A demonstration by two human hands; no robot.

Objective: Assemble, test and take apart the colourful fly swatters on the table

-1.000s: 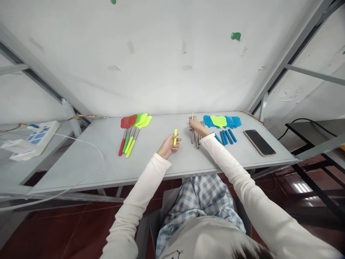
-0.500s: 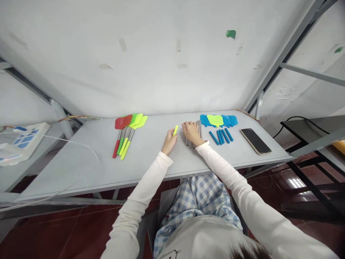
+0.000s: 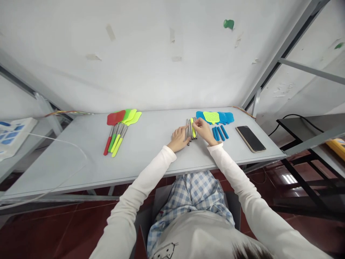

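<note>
My left hand (image 3: 178, 139) lies fairly flat with fingers stretched at the left side of the metal rods (image 3: 188, 141), touching them. My right hand (image 3: 204, 130) pinches a yellow handle grip (image 3: 193, 133) at its upper part, over the same rods. Several blue handle grips (image 3: 221, 133) lie side by side just right of my right wrist. Behind them are flat blue fly swatter heads (image 3: 228, 118) with a yellow mesh swatter head (image 3: 211, 117) on top. My fingers partly hide the rods and the yellow grip.
Fanned on the left of the grey table (image 3: 151, 158) lie several swatters with red (image 3: 115, 117), green and yellow heads. A phone (image 3: 251, 139) rests near the right end. A thin white cable crosses the table's left side. The wall (image 3: 151, 79) rises behind.
The yellow grip has gone from my left hand to over the rods, where my right hand pinches it. My left hand has moved right to the rods. The view has shifted slightly.
</note>
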